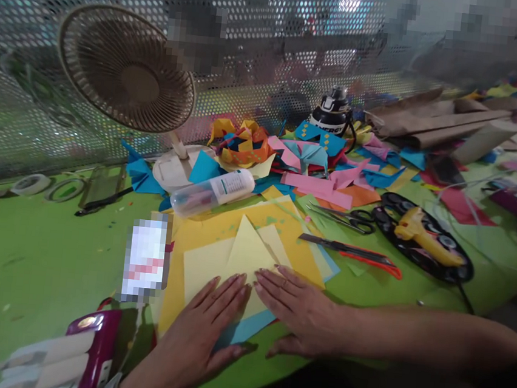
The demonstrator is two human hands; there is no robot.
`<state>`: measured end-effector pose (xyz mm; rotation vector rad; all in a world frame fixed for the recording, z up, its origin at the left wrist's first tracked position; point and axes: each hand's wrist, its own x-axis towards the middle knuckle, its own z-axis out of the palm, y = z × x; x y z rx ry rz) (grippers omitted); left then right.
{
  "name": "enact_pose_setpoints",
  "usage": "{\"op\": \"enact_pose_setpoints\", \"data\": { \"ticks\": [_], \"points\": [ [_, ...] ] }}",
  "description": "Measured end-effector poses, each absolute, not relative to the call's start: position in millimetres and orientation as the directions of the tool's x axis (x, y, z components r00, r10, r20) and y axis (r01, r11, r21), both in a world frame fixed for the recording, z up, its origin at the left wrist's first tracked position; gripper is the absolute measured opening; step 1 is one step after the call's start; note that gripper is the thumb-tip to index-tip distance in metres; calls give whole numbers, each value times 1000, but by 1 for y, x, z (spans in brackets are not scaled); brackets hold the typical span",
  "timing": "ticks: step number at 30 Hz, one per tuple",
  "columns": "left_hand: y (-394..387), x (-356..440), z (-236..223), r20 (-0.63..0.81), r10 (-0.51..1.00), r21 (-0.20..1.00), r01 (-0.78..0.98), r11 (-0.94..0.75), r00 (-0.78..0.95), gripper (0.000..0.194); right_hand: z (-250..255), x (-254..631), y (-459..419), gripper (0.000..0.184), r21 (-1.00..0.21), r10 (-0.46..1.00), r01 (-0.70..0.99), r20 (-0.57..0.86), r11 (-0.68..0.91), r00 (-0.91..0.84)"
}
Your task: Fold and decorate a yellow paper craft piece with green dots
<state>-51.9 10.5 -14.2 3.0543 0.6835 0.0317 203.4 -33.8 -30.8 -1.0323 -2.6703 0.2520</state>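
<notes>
A pale yellow sheet of paper (205,268) lies on a stack of coloured paper, with a folded piece whose point (247,245) faces away from me. My left hand (209,323) rests flat on the lower left of the pale paper, fingers stretched out. Opposite it, my right hand (296,307) presses flat on the lower right side, its fingers extended too. The fingertips of both hands nearly meet. Beneath are a larger yellow-orange sheet (172,289) and a blue sheet (250,328). The hands cover the lower part of the folded paper.
Right of the stack lie a utility knife (353,252), scissors (347,218) and a yellow glue gun (428,238) on a black tray. A clear bottle (213,191), a fan (128,75), folded paper pieces (245,147) and a black drink bottle (333,113) stand behind. A phone (145,259) lies left.
</notes>
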Motion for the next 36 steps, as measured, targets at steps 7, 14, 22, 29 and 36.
{"op": "enact_pose_setpoints", "data": {
  "ticks": [7, 14, 22, 29, 36],
  "points": [
    [12, -54, -17, 19, 416, 29, 415, -909, 909, 75, -34, 202, -34, 81, -247, 720, 676, 216, 694, -660],
    [12, -53, -15, -9, 426, 18, 426, -905, 905, 73, -35, 203, -34, 80, -222, 720, 685, 237, 694, -652],
    [11, -54, -16, 5, 426, 36, 425, -904, 905, 72, -38, 203, -33, 78, -229, 712, 677, 304, 700, -633],
    [9, -55, -16, 20, 431, 76, 429, -900, 902, 71, -35, 203, -34, 77, -169, 703, 690, 304, 704, -643],
    [7, -53, -12, 4, 494, 107, 491, -865, 869, 71, -32, 200, -36, 74, -132, 695, 692, 298, 709, -655]
  ]
}}
